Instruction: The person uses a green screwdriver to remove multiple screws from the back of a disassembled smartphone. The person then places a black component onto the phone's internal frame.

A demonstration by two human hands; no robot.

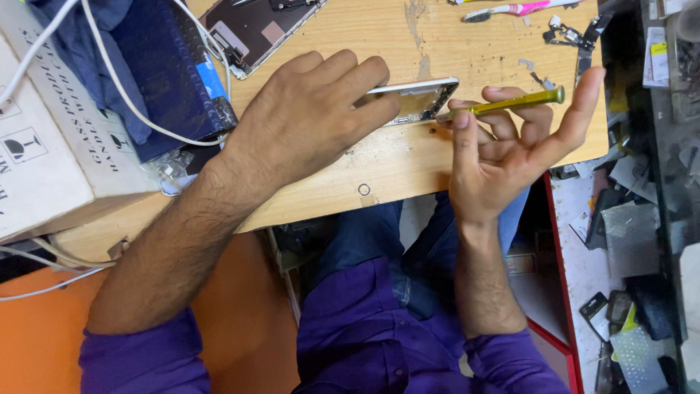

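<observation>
Head view, looking down over your lap to the bench. Nearest the camera are your purple sleeves and blue jeans, with an orange surface at lower left and a red-edged tray (561,241) of loose parts at lower right.

Your right hand (503,146) rises palm-up just over the near edge of the wooden table (394,157). Its fingers are spread and curled, with the yellow-green tool (503,103) lying across them, pinched between thumb and the inner fingers; the outermost finger stands apart and straight. The tool's tip touches the right end of the phone frame (419,98).

Your left hand (306,117) lies palm-down on the table, fingers together and closed over the left part of the frame, pressing it against the wood. The frame sits flat near the middle of the table, its open inside facing up, white rim visible; how much lies under the hand cannot be told.

A small ring (364,190) rests on the table near the edge, below the frame.

To the left, a white carton (44,146) stands partly on the table, beside a dark blue cloth (146,66) crossed by a white cable (124,95).

Farther back lies a detached screen (248,29), face down. At the far right edge are a pink-and-white toothbrush (510,9) and a cluster of small dark parts (576,36). A dark shelf (663,87) of clutter stands beyond the table's right side.
</observation>
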